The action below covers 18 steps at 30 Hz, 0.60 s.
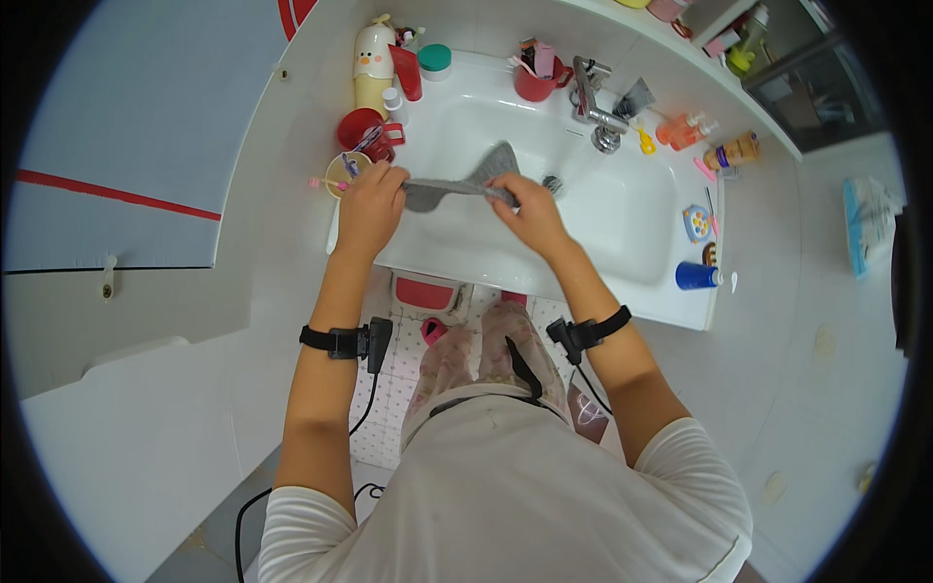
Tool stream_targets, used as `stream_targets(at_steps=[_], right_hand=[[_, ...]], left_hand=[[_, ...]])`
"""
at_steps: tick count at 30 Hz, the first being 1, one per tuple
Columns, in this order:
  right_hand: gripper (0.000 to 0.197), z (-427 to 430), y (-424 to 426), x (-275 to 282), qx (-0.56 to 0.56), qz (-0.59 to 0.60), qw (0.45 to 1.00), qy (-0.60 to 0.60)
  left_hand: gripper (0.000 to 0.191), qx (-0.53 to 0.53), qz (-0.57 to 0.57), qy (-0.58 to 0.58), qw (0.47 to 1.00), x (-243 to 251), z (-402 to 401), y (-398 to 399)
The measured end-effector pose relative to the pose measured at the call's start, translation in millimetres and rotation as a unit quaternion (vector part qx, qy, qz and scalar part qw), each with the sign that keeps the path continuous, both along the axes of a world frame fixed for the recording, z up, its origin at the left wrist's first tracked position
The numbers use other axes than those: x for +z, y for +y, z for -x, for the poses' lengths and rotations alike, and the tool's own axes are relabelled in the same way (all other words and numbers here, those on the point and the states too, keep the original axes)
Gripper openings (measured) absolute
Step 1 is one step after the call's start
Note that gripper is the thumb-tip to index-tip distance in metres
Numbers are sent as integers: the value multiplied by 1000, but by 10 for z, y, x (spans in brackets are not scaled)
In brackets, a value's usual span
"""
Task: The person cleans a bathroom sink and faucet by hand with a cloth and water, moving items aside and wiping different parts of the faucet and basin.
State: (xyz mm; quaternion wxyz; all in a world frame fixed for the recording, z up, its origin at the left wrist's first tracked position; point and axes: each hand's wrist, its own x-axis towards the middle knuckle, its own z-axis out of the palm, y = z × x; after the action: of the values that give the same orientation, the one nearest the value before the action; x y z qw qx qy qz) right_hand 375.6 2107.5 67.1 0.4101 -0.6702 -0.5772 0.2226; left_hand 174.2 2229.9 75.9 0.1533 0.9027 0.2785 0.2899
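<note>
A grey piece of fabric, perhaps a sock, is stretched between my hands above the white washbasin. Its left end is gripped by my left hand, near the basin's left rim. Fingers of my right hand pinch the other side, and a flap of the cloth stands up beyond them. To the right of that hand lies the metal drain. The chrome faucet reaches over the basin from the back rim; whether water runs is hard to tell.
Red cups and a cream cup crowd the left rim, close to my left hand. A red mug stands at the back. Orange pump bottles and a blue bottle are on the right. Cabled straps circle both forearms.
</note>
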Motion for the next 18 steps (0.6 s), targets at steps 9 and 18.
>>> stream_targets(at_steps=[9,18], right_hand=[[21,1092,-238,-1128,13,61,997,-52],[48,1414,275,-1427,-142,108,951,-251]], left_hand=[[16,60,104,170,978,-1114,1053,-232],[55,-13,6,230,973,-1402,553,-359]])
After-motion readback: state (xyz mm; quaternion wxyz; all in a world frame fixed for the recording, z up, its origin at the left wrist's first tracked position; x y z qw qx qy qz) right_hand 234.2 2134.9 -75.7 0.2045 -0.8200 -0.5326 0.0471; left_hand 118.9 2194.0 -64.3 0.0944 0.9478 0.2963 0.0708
